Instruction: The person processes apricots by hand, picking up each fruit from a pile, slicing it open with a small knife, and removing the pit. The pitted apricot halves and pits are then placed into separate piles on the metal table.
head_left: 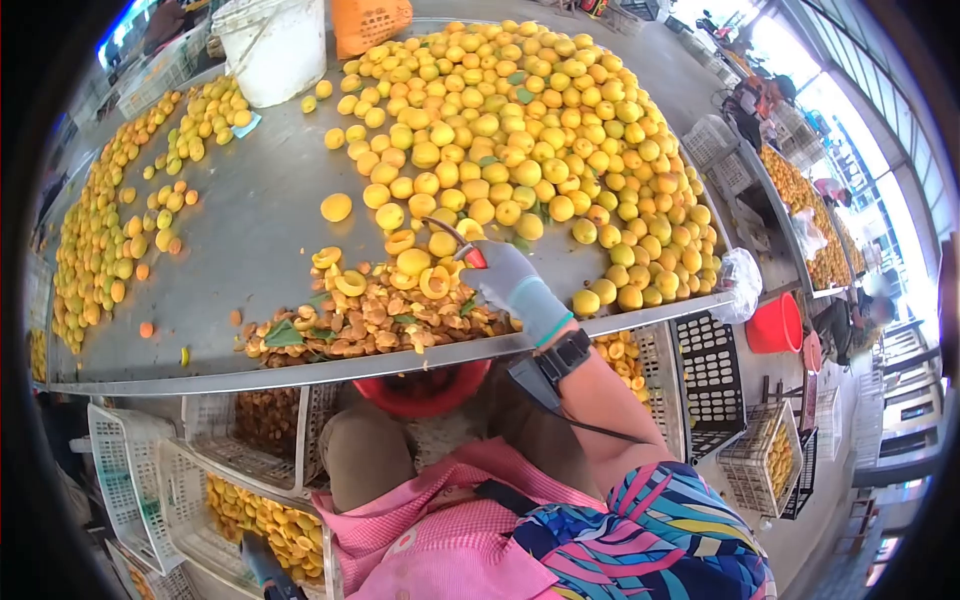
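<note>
My right hand [510, 285], in a grey glove with a teal cuff, is closed around the red handle of a small curved-bladed knife [449, 231]. The thin blade points up and left, over the near edge of a large heap of yellow apricots [520, 130]. Just left of the hand lie several apricot halves [436, 282] with orange insides. Below them, brown apricot pits [375, 328] with a few green leaves are piled along the table's front edge. My left hand is out of view; only a dark wrist device [265, 570] appears at the bottom left.
The metal table [260, 210] also carries more apricots [105, 240] at left and a white bucket [270, 50]. A red basin [420, 390] sits below its edge. Crates of halves [270, 520] and pits [267, 425] stand around my legs. A red bucket [775, 325] stands at right.
</note>
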Available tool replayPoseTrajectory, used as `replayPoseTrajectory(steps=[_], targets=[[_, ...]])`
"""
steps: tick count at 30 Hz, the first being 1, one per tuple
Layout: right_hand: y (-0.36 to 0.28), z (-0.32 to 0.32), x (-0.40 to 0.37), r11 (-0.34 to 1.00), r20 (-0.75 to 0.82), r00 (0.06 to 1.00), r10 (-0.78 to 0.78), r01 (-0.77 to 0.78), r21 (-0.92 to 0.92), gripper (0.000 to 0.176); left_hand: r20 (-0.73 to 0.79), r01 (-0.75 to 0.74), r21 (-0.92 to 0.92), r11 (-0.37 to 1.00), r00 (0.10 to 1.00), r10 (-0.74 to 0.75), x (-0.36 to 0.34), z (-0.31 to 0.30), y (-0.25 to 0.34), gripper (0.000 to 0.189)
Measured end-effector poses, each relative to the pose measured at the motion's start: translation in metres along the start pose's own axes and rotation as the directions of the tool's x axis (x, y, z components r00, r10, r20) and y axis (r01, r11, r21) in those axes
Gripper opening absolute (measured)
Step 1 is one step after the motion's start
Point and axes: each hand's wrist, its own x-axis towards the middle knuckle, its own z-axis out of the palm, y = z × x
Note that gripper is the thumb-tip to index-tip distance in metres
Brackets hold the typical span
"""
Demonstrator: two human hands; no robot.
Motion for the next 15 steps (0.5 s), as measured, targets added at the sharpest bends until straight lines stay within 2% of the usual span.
replayPoseTrajectory(steps=[1,2,4,5,7,8,9,11,12,14,15], targets=[[0.011,0.007,0.018,0.971,-0.039,0.997,-0.073,0.062,-0.229,0.036,0.007,0.003,0.055,0.998,1.0,-0.004,-0.004,-0.019,-0.004,0.021],[0.005,0.01,0.019,0.97,-0.031,0.997,-0.073,0.063,-0.236,0.036,0.036,-0.013,0.143,0.99,0.999,0.007,-0.009,-0.036,-0.008,0.023],[-0.011,0.014,0.019,0.883,0.001,0.997,-0.078,0.07,-0.463,0.043,0.12,-0.057,0.265,0.963,0.992,0.025,-0.019,-0.056,-0.016,0.027],[-0.005,0.019,0.025,0.879,0.01,0.997,-0.076,0.072,-0.471,0.043,0.104,-0.013,0.134,0.991,0.995,-0.001,-0.026,-0.051,-0.018,0.031],[0.016,0.03,0.037,0.848,-0.095,0.948,-0.302,0.222,-0.482,0.047,0.123,0.077,-0.069,0.995,0.99,-0.068,-0.042,-0.034,-0.017,0.035],[0.016,0.032,0.036,0.845,-0.089,0.95,-0.298,0.22,-0.487,0.047,0.161,0.126,-0.134,0.983,0.981,-0.104,-0.043,-0.032,-0.019,0.035],[0.013,0.032,0.033,0.848,-0.089,0.952,-0.292,0.215,-0.484,0.046,0.354,-0.057,0.068,0.996,0.935,0.029,-0.035,-0.027,-0.021,0.032],[0.011,0.033,0.031,0.849,-0.089,0.955,-0.283,0.207,-0.485,0.045,0.391,-0.02,0.024,1.0,0.92,0.009,-0.012,-0.009,-0.025,0.032],[0.01,0.034,0.031,0.845,-0.04,0.974,-0.223,0.172,-0.506,0.047,0.428,0.012,-0.021,1.0,0.904,-0.002,-0.004,0.005,-0.024,0.032],[0.008,0.037,0.03,0.835,0.007,0.987,-0.159,0.138,-0.533,0.05,0.265,0.014,-0.096,0.995,0.964,0.012,-0.023,0.076,0.001,0.034],[0.006,0.04,0.029,0.854,0.016,0.994,-0.11,0.103,-0.51,0.048,0.223,-0.042,0.046,0.998,0.974,0.031,-0.043,0.113,0.022,0.036]])
